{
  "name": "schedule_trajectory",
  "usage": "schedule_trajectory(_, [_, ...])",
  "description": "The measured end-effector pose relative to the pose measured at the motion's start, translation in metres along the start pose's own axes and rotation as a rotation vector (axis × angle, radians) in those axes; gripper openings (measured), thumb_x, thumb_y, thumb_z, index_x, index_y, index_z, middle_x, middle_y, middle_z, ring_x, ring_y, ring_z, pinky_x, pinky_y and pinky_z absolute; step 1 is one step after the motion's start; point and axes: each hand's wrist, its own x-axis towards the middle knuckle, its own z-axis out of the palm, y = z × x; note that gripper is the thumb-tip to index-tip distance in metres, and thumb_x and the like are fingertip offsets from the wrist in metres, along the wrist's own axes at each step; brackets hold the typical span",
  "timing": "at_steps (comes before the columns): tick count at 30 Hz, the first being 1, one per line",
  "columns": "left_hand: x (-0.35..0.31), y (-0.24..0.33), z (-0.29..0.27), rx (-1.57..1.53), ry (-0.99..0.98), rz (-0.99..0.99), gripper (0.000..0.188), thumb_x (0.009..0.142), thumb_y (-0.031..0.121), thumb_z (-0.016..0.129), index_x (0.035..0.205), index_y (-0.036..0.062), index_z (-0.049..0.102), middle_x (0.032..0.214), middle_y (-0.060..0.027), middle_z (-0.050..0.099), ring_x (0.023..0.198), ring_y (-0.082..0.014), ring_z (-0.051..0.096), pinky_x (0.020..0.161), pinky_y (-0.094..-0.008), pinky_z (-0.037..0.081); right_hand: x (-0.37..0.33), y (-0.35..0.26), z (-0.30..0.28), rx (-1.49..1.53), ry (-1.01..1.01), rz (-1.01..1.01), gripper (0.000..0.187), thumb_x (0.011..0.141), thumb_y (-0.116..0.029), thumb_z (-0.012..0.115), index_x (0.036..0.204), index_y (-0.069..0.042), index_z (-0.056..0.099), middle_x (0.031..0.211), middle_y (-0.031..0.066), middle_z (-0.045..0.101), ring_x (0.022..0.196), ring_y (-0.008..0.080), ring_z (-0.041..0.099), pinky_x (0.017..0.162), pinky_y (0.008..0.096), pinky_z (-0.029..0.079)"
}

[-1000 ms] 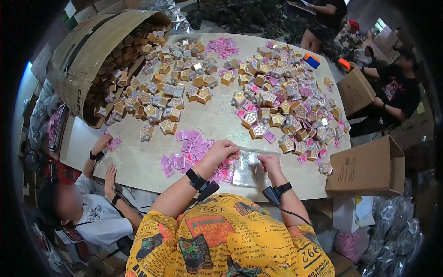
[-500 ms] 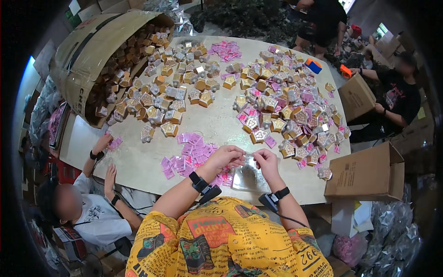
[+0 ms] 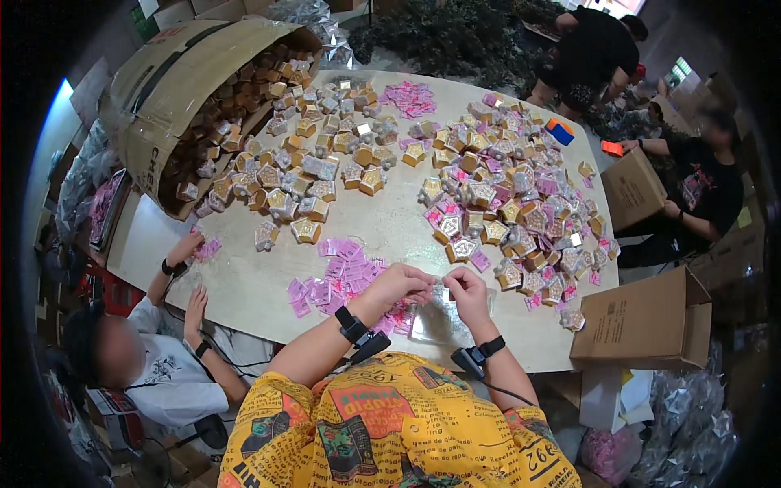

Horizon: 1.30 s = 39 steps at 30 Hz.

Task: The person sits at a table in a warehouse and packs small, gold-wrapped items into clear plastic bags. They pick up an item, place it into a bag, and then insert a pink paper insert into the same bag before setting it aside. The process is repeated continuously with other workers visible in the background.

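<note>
My left hand [image 3: 404, 285] and my right hand [image 3: 467, 293] meet at the near side of the table, fingertips pinched close together. Between them is a bit of thin clear plastic film [image 3: 440, 281]; its full shape is hard to make out. Under my hands, clear plastic bags [image 3: 443, 327] lie flat by the table edge. Left of them spreads a heap of pink printed packets [image 3: 348, 268], partly covered by my left forearm. Beyond my right hand sits a large pile of gold pentagonal boxes [image 3: 494, 233] in clear wrap, mixed with pink packets.
A big carton [image 3: 154, 106] on its side spills more gold boxes [image 3: 281, 199] at the far left. An open carton [image 3: 639, 317] stands at right, a blue-and-orange tape dispenser [image 3: 560, 132] at far right. A co-worker's hand [image 3: 195, 313] rests at left; another person holds a box [image 3: 633, 189].
The view has shifted slightly, so the table sits a little lower. My hands stay pinched together over the clear bags. At the back, the standing person has bent over and moved right.
</note>
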Motion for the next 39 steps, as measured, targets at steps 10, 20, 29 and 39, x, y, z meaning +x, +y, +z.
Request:
schedule_trajectory(10, [-0.021,0.024,0.031,1.140,0.318,0.738,0.013,0.079,0.006,0.057,0.086,0.0007,0.066,0.079,-0.0158,0.061,0.073,-0.0324,0.060,0.064,-0.0367,0.048,0.004,0.013,0.011,0.177,0.113,0.001,0.007,0.085,-0.009,0.060,0.080,-0.004,0.058,0.064,-0.0036,0.052,0.053,0.0031,0.046,0.046,0.0181,0.037])
schedule_trajectory(20, [-0.018,0.022,0.020,1.008,0.401,0.587,0.015,0.078,0.010,0.057,0.085,-0.0004,0.065,0.081,-0.0184,0.063,0.075,-0.0336,0.061,0.067,-0.0388,0.048,0.004,0.013,0.027,0.425,0.011,0.143,0.020,0.089,-0.009,0.055,0.102,0.004,0.059,0.088,0.0099,0.063,0.068,0.0128,0.061,0.060,0.0235,0.049])
schedule_trajectory(29, [-0.025,0.015,0.016,1.233,0.238,0.727,0.013,0.079,0.015,0.059,0.083,0.0023,0.062,0.075,-0.0156,0.059,0.069,-0.0332,0.059,0.061,-0.0400,0.047,0.005,0.037,0.021,0.491,-0.040,0.255,0.007,0.088,-0.007,0.055,0.091,-0.001,0.057,0.080,0.0068,0.062,0.067,0.0139,0.061,0.061,0.0255,0.051])
schedule_trajectory(39, [-0.034,0.026,0.014,1.507,0.096,0.858,0.019,0.076,0.013,0.058,0.093,0.0048,0.055,0.084,-0.0104,0.053,0.079,-0.0285,0.057,0.067,-0.0367,0.047,-0.002,0.019,0.014,0.438,-0.259,0.386,0.018,0.091,-0.011,0.051,0.101,0.001,0.060,0.082,0.0025,0.060,0.069,0.0105,0.055,0.065,0.0234,0.046])
